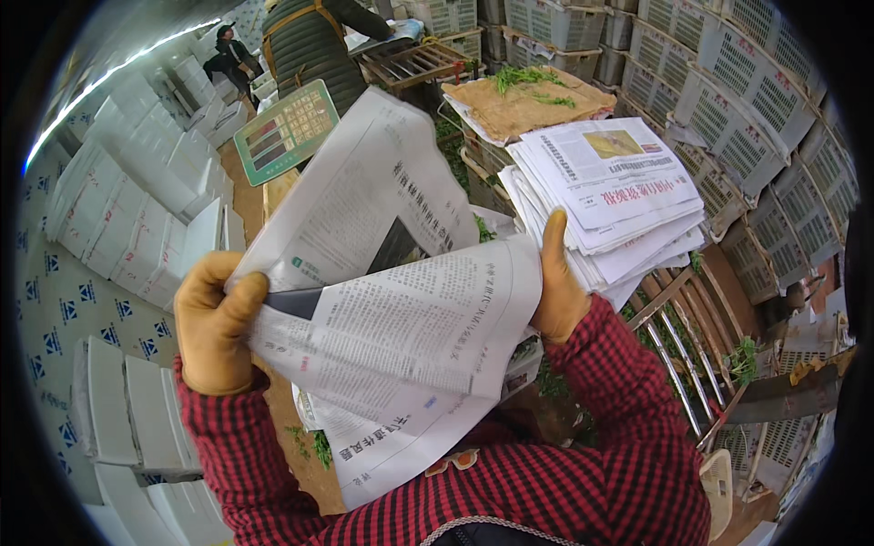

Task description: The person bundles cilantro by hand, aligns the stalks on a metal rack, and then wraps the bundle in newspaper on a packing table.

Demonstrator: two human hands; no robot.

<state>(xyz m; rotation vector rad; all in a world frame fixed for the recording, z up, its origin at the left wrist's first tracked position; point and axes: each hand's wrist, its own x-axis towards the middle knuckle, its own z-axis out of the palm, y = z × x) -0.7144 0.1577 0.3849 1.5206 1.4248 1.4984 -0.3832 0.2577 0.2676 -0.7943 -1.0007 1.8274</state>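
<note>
A partly unfolded newspaper sheet (403, 327) hangs in front of my chest. My left hand (218, 321), in a tan glove, pinches its left edge between thumb and fingers. At the other side my right hand (563, 286), gloved the same way, holds the sheet's right edge with the thumb pointing up; its fingers are hidden behind the paper. Just beyond my right hand rises a thick stack of folded newspapers (608, 177). Behind the raised sheet, a weighing scale's green keypad panel (287, 133) is partly covered.
Plastic crates (737, 89) are piled high at the right. White foam boxes (123, 225) line the left wall. Green sprigs lie on a brown cloth (526, 99). A metal-barred rack (683, 341) stands at right. One person (314, 48) works ahead; another person (232, 58) is farther back.
</note>
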